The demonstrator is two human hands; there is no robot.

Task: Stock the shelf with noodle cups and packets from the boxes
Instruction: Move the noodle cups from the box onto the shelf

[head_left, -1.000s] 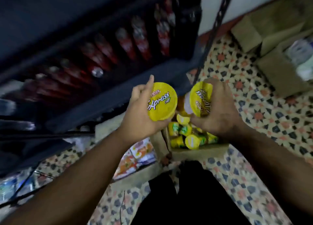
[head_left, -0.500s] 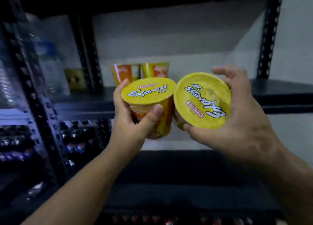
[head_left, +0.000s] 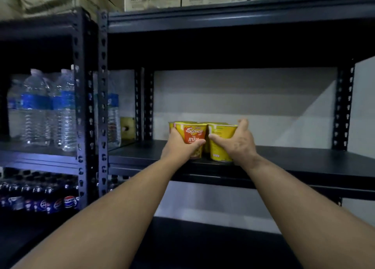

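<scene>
Left hand (head_left: pixel 183 145) grips the left noodle cup (head_left: pixel 192 139); right hand (head_left: pixel 237 145) grips the right cup (head_left: pixel 220 143). Both on the shelf (head_left: pixel 304 159), likely against cups behind. Seat bases flat, then let go.

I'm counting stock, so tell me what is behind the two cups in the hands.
Behind the left cup and right cup, yellow rims of more noodle cups show. Their bodies and count are hidden.

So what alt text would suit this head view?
Two bare hands, left hand and right hand, each grip a yellow noodle cup standing on a dark metal shelf. Water bottles fill the neighbouring rack.
</scene>
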